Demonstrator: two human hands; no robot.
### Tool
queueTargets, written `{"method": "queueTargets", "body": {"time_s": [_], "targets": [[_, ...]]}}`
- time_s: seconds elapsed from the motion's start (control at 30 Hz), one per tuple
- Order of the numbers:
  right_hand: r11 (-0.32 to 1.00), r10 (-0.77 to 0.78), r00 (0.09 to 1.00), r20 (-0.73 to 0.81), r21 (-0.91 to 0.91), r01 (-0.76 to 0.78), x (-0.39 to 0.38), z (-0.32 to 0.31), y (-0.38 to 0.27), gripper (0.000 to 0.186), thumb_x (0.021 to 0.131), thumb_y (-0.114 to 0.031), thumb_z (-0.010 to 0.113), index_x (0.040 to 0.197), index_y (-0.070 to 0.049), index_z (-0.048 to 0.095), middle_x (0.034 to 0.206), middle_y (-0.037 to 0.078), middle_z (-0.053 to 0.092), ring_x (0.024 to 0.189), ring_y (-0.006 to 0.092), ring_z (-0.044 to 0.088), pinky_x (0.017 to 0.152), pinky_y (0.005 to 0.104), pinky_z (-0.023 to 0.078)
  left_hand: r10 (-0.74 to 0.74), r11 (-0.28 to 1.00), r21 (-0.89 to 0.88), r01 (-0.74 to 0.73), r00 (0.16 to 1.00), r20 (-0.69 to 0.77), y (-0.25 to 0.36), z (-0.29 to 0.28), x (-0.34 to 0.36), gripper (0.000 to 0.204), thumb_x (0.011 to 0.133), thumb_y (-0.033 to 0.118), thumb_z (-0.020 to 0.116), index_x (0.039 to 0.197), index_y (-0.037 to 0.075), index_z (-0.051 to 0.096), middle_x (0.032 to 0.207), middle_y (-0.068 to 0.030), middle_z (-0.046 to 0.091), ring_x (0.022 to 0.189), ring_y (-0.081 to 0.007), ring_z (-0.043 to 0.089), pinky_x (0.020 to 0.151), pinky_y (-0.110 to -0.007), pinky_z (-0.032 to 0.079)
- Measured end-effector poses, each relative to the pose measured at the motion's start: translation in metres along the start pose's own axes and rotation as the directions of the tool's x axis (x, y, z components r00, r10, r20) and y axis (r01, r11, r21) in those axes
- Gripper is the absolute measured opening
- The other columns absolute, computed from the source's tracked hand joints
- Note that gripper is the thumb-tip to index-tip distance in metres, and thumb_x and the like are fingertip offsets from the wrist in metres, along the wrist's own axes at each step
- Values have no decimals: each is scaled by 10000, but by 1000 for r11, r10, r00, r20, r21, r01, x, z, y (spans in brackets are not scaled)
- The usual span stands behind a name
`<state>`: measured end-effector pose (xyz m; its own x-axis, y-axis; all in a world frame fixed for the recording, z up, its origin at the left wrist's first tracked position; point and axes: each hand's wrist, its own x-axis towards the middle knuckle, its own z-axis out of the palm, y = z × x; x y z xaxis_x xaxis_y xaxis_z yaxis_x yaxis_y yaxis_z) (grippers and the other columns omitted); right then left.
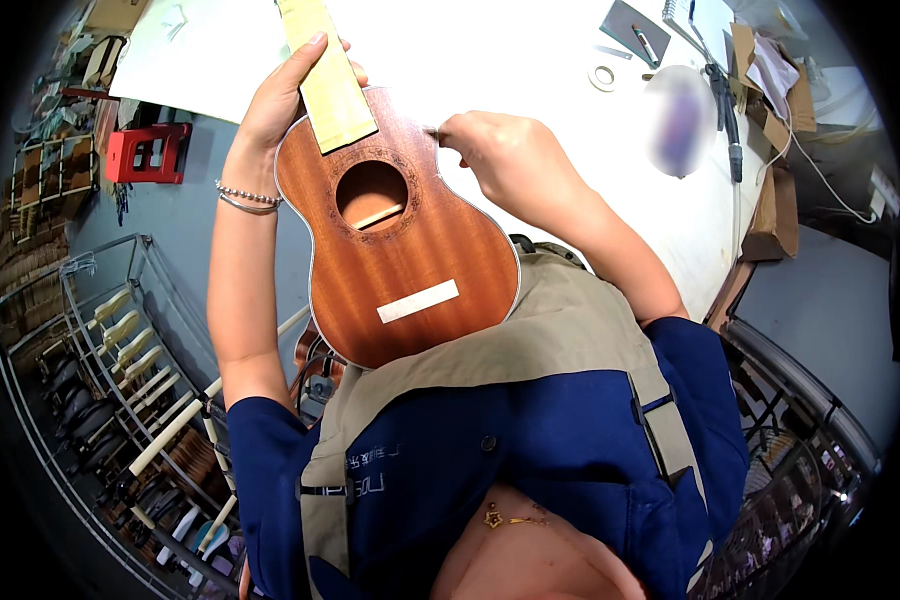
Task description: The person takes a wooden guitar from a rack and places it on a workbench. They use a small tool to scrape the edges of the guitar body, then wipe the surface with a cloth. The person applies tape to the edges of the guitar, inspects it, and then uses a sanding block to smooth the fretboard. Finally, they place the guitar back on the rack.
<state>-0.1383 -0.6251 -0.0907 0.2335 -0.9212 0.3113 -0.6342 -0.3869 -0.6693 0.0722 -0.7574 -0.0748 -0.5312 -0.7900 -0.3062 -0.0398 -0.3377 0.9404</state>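
While the white table spreads beyond the fingers of both hands, the brown ukulele hangs from the left hand and extends from its fingers toward the person's chest — its yellow-covered neck is clamped between thumb and fingers. The right hand curls its fingers together at the upper right edge; whether they grip anything, I cannot tell. Nearer the chest than all fingers sits a pale strip — beyond the right fingers, a tape roll.

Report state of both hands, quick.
Left hand: closed around the yellow-covered neck of the ukulele.
Right hand: curled at the ukulele's edge; cannot tell if it holds anything.
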Motion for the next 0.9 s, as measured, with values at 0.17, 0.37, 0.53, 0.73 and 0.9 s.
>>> {"method": "queueTargets", "body": {"time_s": [0.17, 0.37, 0.53, 0.73, 0.9], "targets": [[981, -192, 950, 245, 76, 179, -7, -17, 6, 171, 739, 50, 509, 848, -33, 612, 696, 86, 606, 655, 240, 607, 593, 326, 490, -3, 999, 43, 4, 1000, -22, -3, 1, -1, 328, 945, 312, 406, 1076, 16, 460, 816, -100, 612, 705, -116, 622, 617, -212, 536], [999, -18, 999, -42, 47, 20, -3, 1, 3, 140, 756, 35, 516, 847, -20, 608, 709, 91, 614, 668, 258, 603, 623, 338, 492, 24, 1000, -10, -24, 999, 24, 2, 4, 0, 334, 948, 311, 402, 1079, 11, 465, 833, -104, 612, 719, -115, 623, 636, -213, 535], [983, -185, 943, 277, 55, 177, -9, -19, 4, 141, 716, 41, 546, 823, -22, 611, 709, 89, 609, 671, 236, 605, 614, 335, 491, 38, 997, 59, -40, 998, 42, -1, -3, 2, 412, 929, 357, 423, 1111, -7, 486, 828, -140, 643, 769, -165, 653, 705, -262, 545], [995, -73, 996, 48, 78, 69, -2, -6, 5, 138, 719, 37, 544, 828, -21, 603, 704, 97, 604, 679, 262, 599, 613, 335, 486, 50, 997, 58, -52, 998, 44, 2, 1, 3, 409, 933, 362, 407, 1098, -1, 498, 830, -141, 646, 771, -169, 657, 693, -258, 547], [980, -179, 967, 181, -56, 191, -14, -15, 0, 150, 707, 26, 551, 828, -43, 607, 721, 90, 610, 691, 249, 597, 619, 342, 482, 36, 996, 77, -39, 999, 41, -1, 0, 3, 404, 936, 357, 399, 1100, 1, 496, 820, -137, 646, 757, -166, 658, 690, -256, 548]]}}
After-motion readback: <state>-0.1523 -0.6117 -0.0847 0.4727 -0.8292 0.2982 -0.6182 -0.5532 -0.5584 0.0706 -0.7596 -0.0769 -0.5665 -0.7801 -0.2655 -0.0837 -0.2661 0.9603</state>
